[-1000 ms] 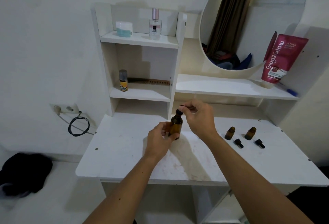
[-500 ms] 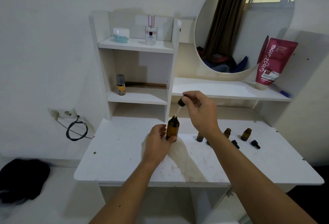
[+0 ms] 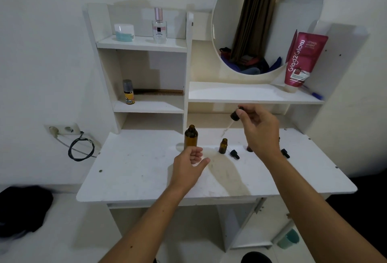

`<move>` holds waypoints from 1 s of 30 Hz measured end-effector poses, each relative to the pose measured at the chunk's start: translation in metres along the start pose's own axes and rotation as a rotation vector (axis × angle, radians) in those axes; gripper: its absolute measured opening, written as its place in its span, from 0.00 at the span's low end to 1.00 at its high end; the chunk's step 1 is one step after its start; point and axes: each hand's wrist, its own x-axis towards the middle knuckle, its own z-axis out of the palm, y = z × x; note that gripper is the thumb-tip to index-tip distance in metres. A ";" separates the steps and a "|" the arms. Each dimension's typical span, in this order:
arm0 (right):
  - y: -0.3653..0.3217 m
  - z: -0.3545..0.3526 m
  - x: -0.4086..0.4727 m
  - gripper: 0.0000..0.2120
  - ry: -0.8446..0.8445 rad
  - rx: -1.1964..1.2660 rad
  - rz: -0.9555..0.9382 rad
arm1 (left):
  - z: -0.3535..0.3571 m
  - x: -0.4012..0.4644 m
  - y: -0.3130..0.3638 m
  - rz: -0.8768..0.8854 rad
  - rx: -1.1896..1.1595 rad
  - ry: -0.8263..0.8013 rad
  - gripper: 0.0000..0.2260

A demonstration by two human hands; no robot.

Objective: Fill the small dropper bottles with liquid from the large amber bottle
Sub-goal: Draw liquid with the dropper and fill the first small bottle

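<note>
My right hand (image 3: 259,131) pinched the black bulb of the dropper (image 3: 234,117) between thumb and fingertips, its glass tube slanting down and left, the tip hanging in the air above the small bottle (image 3: 223,146). That bottle stood uncapped and upright on the table (image 3: 134,170), a loose black cap (image 3: 234,154) lying just to its right. A second small bottle (image 3: 249,148) was mostly hidden behind my right hand, and another cap (image 3: 285,153) lay past my wrist. The amber bottle (image 3: 190,137) stood upright and open to the left of the small one. My left hand (image 3: 189,165) hovered just in front of it, fingers loosely curled and holding nothing; whether a fingertip touched the glass I could not tell.
</note>
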 end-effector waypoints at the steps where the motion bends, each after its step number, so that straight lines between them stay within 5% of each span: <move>1: 0.006 -0.005 -0.003 0.08 -0.002 -0.010 0.023 | 0.004 0.001 0.002 -0.003 -0.011 0.001 0.16; 14: 0.036 -0.005 0.004 0.08 0.014 0.025 0.066 | 0.062 0.038 0.012 -0.004 0.000 -0.056 0.27; 30: 0.066 0.024 0.000 0.02 -0.083 -0.071 0.045 | 0.073 0.059 -0.001 0.093 0.086 -0.072 0.14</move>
